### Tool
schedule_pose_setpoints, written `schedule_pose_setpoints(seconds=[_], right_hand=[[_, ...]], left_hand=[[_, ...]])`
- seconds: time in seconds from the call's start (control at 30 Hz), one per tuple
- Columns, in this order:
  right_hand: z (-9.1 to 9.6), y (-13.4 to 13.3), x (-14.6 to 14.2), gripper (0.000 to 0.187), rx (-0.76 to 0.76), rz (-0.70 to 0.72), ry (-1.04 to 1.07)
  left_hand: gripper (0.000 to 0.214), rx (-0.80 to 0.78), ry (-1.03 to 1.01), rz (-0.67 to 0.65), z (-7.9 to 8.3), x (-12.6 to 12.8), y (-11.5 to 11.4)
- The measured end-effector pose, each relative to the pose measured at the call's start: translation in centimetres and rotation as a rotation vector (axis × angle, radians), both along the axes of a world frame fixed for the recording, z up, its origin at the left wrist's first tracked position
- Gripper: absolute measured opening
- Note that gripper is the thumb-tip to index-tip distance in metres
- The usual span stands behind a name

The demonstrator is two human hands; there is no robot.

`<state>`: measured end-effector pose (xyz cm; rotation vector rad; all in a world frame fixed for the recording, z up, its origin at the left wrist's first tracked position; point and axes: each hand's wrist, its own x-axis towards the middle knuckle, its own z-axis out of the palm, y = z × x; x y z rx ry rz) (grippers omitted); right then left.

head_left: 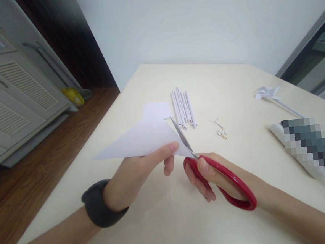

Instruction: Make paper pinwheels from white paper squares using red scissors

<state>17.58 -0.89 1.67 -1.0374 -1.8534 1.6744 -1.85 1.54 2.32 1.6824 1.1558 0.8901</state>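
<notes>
The left hand (143, 164) pinches a white paper sheet (149, 133) along its near edge, thumb on top and fingers curled underneath; a black wristband (101, 204) circles that wrist. The sheet is above the middle of the cream worktop (161, 229), one pointed corner reaching out to the left. The right hand (225, 181) is closed around the red-handled scissors (233, 177), with the thumb over one handle and fingers around the other. Their visible blade runs along the sheet's right edge (the second blade is hard to make out, so I cannot tell how wide they stand).

Just beyond the sheet, several rolled paper tubes (189, 108) lie side by side in a row. To their right is a small tangle of pale scraps (222, 132). Farther right lies a white paper pinwheel (266, 92) on its stick, near a white object (295, 155) whose top is pixelated.
</notes>
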Motion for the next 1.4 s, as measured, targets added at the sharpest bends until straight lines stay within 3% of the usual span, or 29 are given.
schedule_pose_setpoints(seconds=[0.33, 0.83, 1.17, 1.4], right_hand=[[1.0, -0.2, 0.0, 0.043, -0.019, -0.035, -0.051], [-0.4, -0.3, -0.4, 0.046, -0.066, -0.047, -0.017], [0.7, -0.2, -0.5, 0.04, -0.066, -0.073, -0.033], [0.1, -0.1, -0.5, 0.043, -0.08, -0.083, 0.004]], left_hand=[[0.041, -0.033, -0.056, -0.04, -0.1, -0.3, 0.1], [0.042, -0.048, 0.042, 0.043, 0.2, 0.1, 0.1], [0.045, -0.097, 0.06, -0.096, 0.1, -0.4, 0.2], [0.04, -0.105, 0.022, -0.108, -0.1, -0.3, 0.2]])
